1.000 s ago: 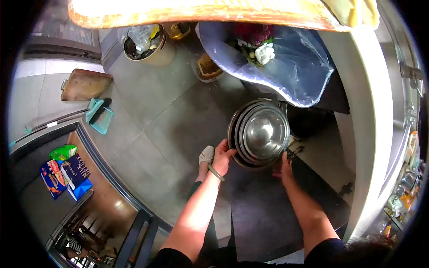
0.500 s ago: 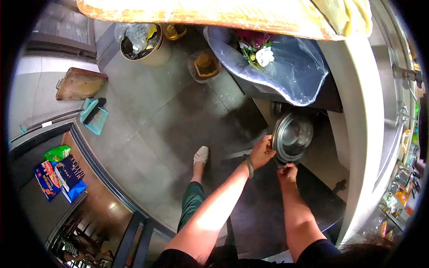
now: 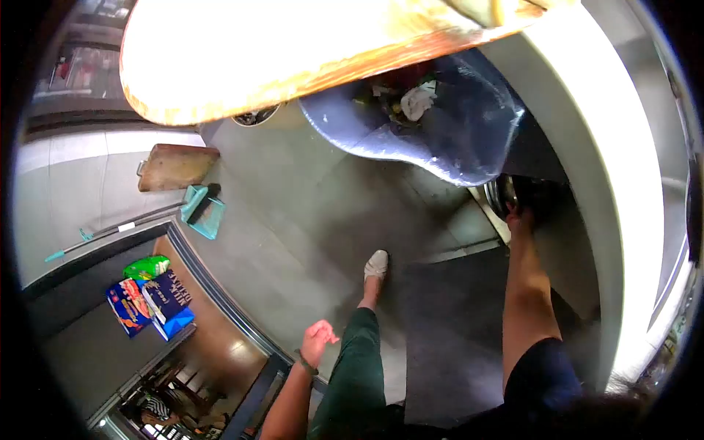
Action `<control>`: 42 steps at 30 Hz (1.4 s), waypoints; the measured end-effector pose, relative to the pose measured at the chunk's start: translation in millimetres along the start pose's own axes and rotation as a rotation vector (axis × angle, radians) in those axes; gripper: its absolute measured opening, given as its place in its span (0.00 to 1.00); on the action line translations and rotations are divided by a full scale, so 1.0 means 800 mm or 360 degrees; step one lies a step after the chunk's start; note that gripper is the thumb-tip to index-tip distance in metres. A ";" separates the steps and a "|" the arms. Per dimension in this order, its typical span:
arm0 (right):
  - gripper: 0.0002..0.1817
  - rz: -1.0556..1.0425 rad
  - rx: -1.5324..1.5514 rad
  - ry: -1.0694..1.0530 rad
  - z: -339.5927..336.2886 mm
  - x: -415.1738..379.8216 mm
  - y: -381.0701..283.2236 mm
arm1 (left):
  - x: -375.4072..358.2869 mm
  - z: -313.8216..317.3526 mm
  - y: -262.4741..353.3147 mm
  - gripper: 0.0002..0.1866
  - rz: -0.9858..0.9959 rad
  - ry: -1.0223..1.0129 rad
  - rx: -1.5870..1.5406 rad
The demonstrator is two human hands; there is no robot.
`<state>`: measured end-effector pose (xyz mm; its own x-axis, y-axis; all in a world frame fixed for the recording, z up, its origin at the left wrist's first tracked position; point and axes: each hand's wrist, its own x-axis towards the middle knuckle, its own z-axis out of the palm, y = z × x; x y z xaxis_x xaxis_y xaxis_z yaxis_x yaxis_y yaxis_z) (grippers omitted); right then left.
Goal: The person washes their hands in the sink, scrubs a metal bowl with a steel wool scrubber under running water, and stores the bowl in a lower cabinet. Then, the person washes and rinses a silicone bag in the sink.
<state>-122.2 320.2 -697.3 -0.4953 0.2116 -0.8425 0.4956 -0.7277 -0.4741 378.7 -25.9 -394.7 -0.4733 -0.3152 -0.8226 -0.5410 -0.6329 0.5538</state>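
My right hand [image 3: 519,218] reaches under the counter and grips the edge of round, shiny metal-and-glass cookware [image 3: 500,195]. Much of the cookware is hidden in the dark space beneath the counter. My left hand [image 3: 318,342], with a bangle at the wrist, hangs away from it over the floor, near my green trouser leg. Its fingers are loosely bent, with nothing visible in them. Just above the cookware is a bin lined with a clear bag [image 3: 469,150], which holds crumpled white paper [image 3: 418,101] and scraps.
A large wooden board [image 3: 293,81] juts over the bin. A pale curved counter edge [image 3: 616,161] runs down the right. At the left are another board [image 3: 176,167], a teal dustpan [image 3: 207,216] and packaged goods [image 3: 167,301]. My foot [image 3: 376,264] stands on the floor.
My left hand has let go of the round cookware and moved down and left. My right hand has pushed the cookware deeper under the counter. The view has shifted.
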 end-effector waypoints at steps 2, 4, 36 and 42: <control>0.11 0.0069 -0.0076 -0.0013 0.004 -0.012 0.005 | -0.024 -0.021 -0.005 0.06 -0.0060 0.0114 -0.0012; 0.12 0.0196 -0.0029 0.0036 0.003 -0.004 0.007 | -0.045 -0.018 0.004 0.06 0.0000 0.0127 0.0003; 0.09 -0.1357 -0.2428 -0.1368 0.246 -0.876 -0.248 | -0.182 0.075 0.440 0.13 0.1031 -0.0287 -0.0235; 0.33 -0.1369 -0.2512 0.0171 0.215 -0.548 -0.374 | -0.164 0.267 0.511 0.15 0.1128 -0.0871 0.0038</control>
<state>-176.2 332.7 -142.4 -0.9420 0.2392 -0.2355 0.3247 0.8270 -0.4589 71.3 -92.2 -32.7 -0.9639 -0.2411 -0.1130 -0.0071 -0.4012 0.9160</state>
